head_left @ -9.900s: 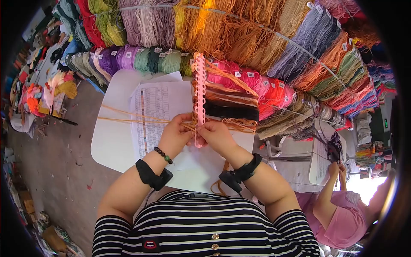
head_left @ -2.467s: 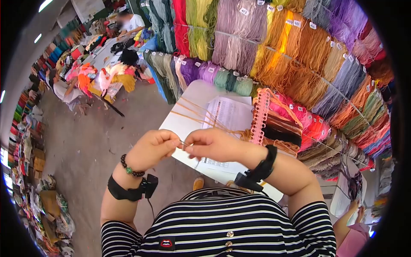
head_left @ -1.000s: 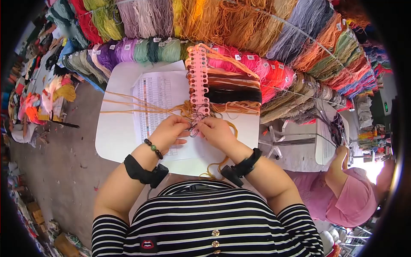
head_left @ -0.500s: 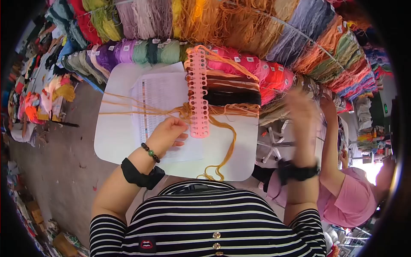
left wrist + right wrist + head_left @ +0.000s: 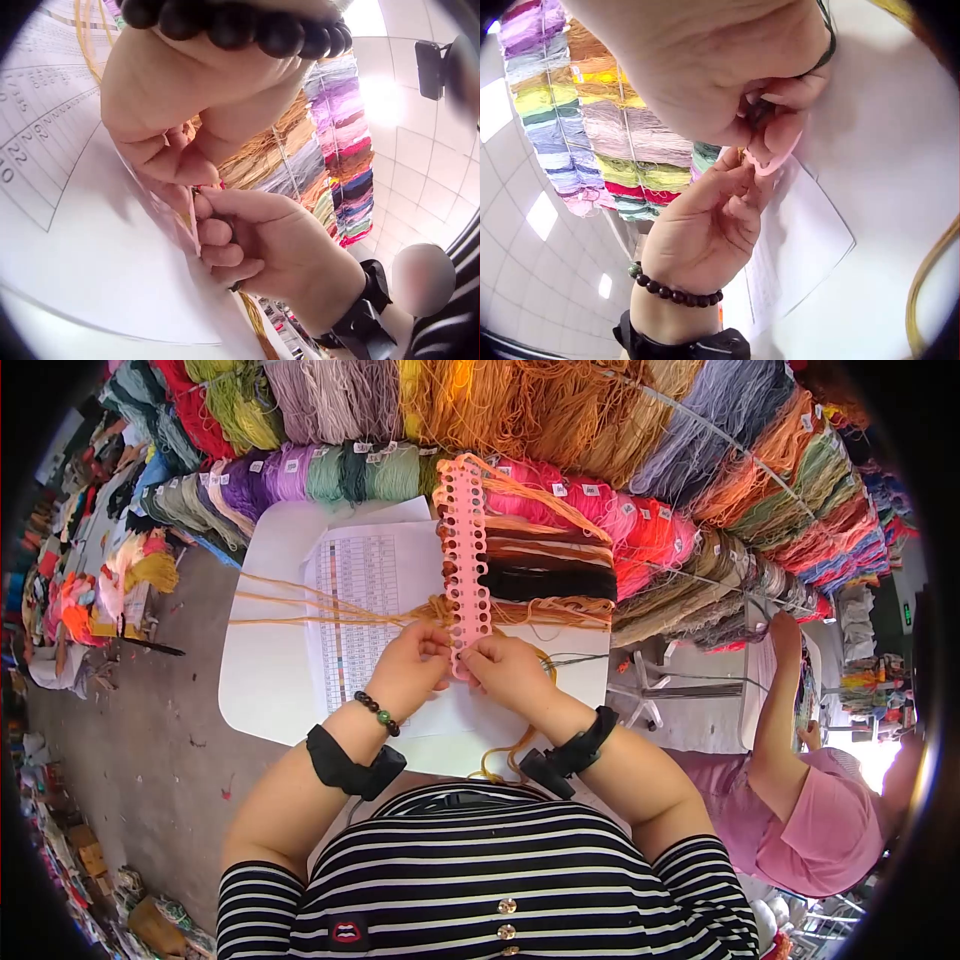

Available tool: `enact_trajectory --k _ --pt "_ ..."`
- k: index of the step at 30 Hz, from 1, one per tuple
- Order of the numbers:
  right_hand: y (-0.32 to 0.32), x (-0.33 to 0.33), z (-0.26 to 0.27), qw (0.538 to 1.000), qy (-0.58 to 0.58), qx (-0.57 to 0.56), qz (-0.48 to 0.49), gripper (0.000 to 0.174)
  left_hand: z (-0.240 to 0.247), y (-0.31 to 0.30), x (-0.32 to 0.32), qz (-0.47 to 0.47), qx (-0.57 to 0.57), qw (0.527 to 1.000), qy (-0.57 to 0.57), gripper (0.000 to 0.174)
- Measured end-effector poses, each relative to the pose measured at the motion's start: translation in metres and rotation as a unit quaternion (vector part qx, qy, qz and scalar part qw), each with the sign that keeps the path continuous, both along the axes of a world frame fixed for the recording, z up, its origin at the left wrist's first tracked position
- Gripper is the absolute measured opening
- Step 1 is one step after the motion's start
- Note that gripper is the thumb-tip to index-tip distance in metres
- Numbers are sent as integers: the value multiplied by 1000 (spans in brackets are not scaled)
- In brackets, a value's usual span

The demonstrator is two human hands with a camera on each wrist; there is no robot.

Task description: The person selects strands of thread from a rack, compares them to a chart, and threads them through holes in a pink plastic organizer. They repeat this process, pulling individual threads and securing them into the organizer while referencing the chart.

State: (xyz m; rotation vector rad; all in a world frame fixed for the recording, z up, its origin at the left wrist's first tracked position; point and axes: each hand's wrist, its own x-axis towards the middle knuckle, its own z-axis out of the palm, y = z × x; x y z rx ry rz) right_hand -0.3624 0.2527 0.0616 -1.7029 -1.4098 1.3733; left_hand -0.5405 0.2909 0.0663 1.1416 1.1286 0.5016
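Note:
A pink holed strip [image 5: 465,580] lies upright across the white table, with brown, black and orange threads [image 5: 550,580] fanned out from its right side. Its lower end is between both hands. My right hand [image 5: 503,668] pinches that end; dark green thread runs from this hand to the right, and in the right wrist view a dark bunch sits within its curled fingers. My left hand [image 5: 408,668] meets the strip's left edge with thumb and fingertips, seen pinching it in the right wrist view. Tan threads [image 5: 320,612] stretch leftward over a printed chart [image 5: 365,575].
Racks of coloured yarn skeins [image 5: 560,410] rise behind the white table [image 5: 262,690]. A golden strand [image 5: 512,750] hangs near its front edge. To the right, a person in a pink top [image 5: 820,820] reaches toward another table. More yarn heaps lie at the far left.
My right hand has come back from the far right to the strip's lower end, now with dark green thread. The left hand has moved slightly right and up against the strip.

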Motion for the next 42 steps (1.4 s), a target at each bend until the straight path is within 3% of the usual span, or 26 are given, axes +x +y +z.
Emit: enact_trajectory --k 7,14,17,21,25,28,29,32,33,36,39,42 --pt "0 4 3 999 25 -19 -8 23 2 2 3 -14 26 1000 -6 32" --pt "2 3 28 999 -30 -39 9 25 7 1 5 -6 17 999 -31 34" --pt "2 0 27 998 -58 -22 8 26 4 0 6 1 48 999 1 34" --pt "1 0 12 1000 -6 -21 21 22 -4 -1 3 8 120 992 30 30" --pt "0 -1 6 997 73 -32 -10 17 6 -1 -8 -20 278 939 201 30" --pt "-1 0 6 994 95 -41 -32 17 7 1 -13 27 107 993 -36 32" --pt "-1 0 4 994 89 -52 -38 17 14 1 -12 36 -30 993 -108 33" --pt "2 4 5 976 203 -55 -49 17 14 1 -6 45 -115 960 -250 35" --pt "0 6 11 970 225 -71 -61 17 14 2 -6 38 -115 963 -242 31" --pt "2 11 18 937 304 -134 -106 16 15 2 -4 10 -79 990 -112 33" --pt "2 18 15 903 395 -137 -105 15 17 -1 0 -61 1 996 -68 38" --pt "6 12 20 937 298 -157 -88 19 4 -5 -2 -115 290 949 49 37"
